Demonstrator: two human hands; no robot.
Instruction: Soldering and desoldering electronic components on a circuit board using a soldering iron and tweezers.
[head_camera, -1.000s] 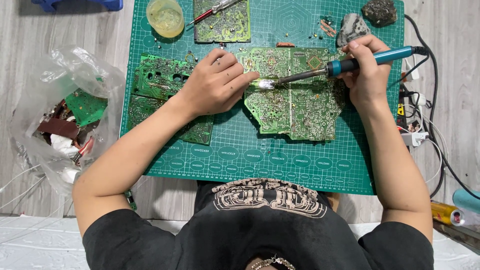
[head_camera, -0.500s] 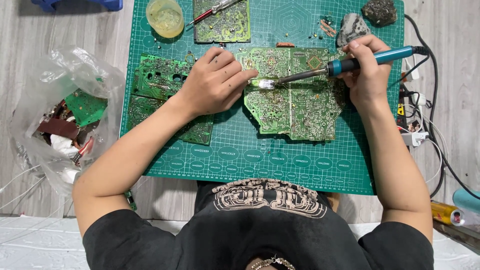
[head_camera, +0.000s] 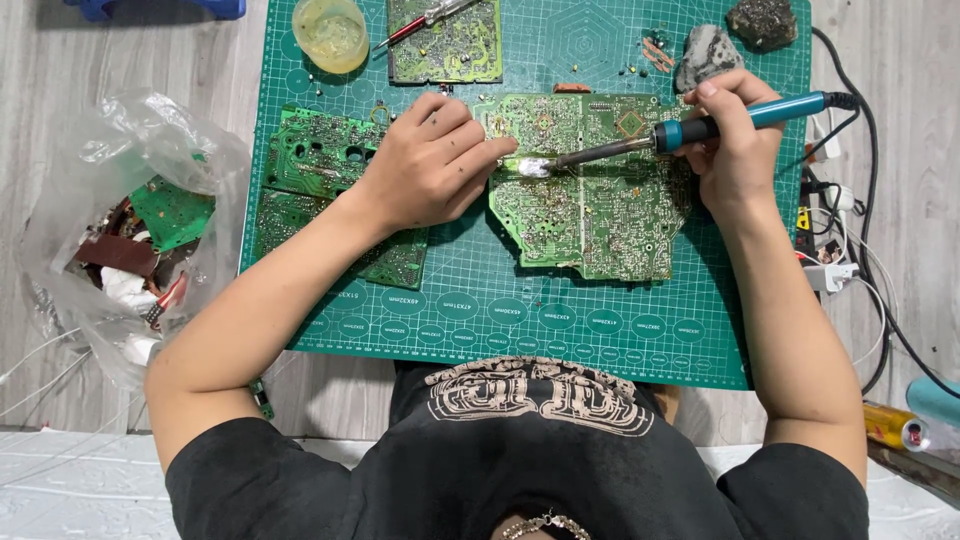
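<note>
Head view: scrap boards (head_camera: 170, 215) in plastic bag (head_camera: 120, 130)

At the far edge of your green cutting mat (head_camera: 520, 330) sits a yellowish round tub (head_camera: 329, 33), with two grey stones (head_camera: 706, 54) farther right. A clear plastic bag (head_camera: 130, 230) of scrap boards lies left of it, cables (head_camera: 850, 260) to its right.

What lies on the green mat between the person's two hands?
In the head view, the large circuit board lies between the left hand and right hand, with the soldering iron reaching across it.
</note>
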